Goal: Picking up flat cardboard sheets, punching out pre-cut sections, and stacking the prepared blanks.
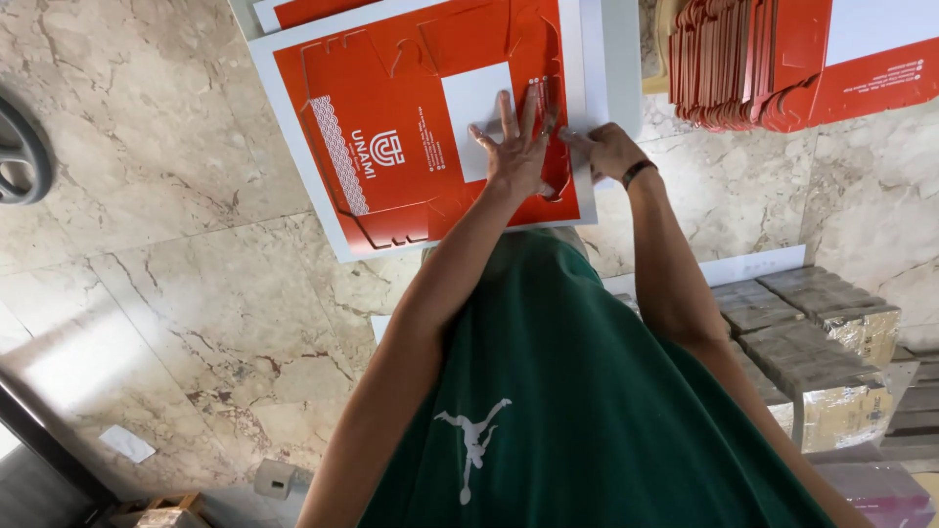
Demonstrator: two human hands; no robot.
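Note:
A large red printed card sheet (391, 108) with a white border and die-cut box outlines lies on top of a stack of like sheets on the marble floor. My left hand (514, 147) lies flat on its right part, fingers spread, beside a white rectangle printed on the sheet. My right hand (608, 149), with a black band on the wrist, pinches the sheet's right edge (577, 137) with its fingertips. Both arms reach forward over my green shirt.
A stack of red punched-out card blanks (729, 68) stands at the top right. Wrapped brown and foil bundles (812, 342) sit at the right. A dark round object (15, 156) is at the left edge. A white paper scrap (127, 443) lies on the floor.

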